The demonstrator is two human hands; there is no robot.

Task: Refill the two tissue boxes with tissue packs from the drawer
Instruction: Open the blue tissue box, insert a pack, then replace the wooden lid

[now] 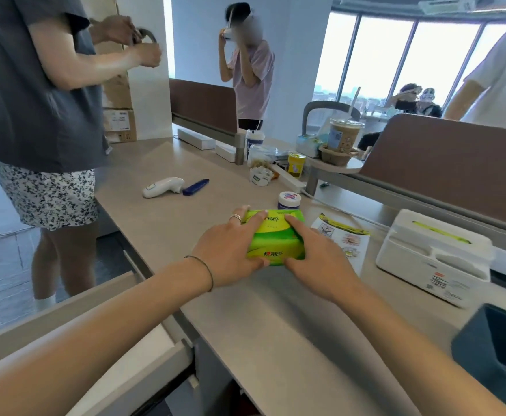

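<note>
While you work, the long beige laminate surface point(245, 319) carries everything, with the pale pull-out drawer point(143, 355) open at its left edge below your forearms.

Item: white plastic tissue box point(431, 259), lid shut, at the right of the surface, well apart from the pack. Item: dark grey bin-like container point(494, 352) at the near right corner; whether it is the second tissue box you cannot tell.

Item: bright green plastic-wrapped tissue pack point(275, 238), lying flat mid-surface, just before a small white-lidded jar point(289, 200). Your left hand point(230, 250) clasps its left side, fingers over the top; your right hand point(317, 259) presses its right side and near corner. Both hands grip the pack.

Handling, by judgement: light, soft, compressible, with slick film likely to slide. Take hold across the short sides, squeezing gently, never by loose wrapping.
</note>
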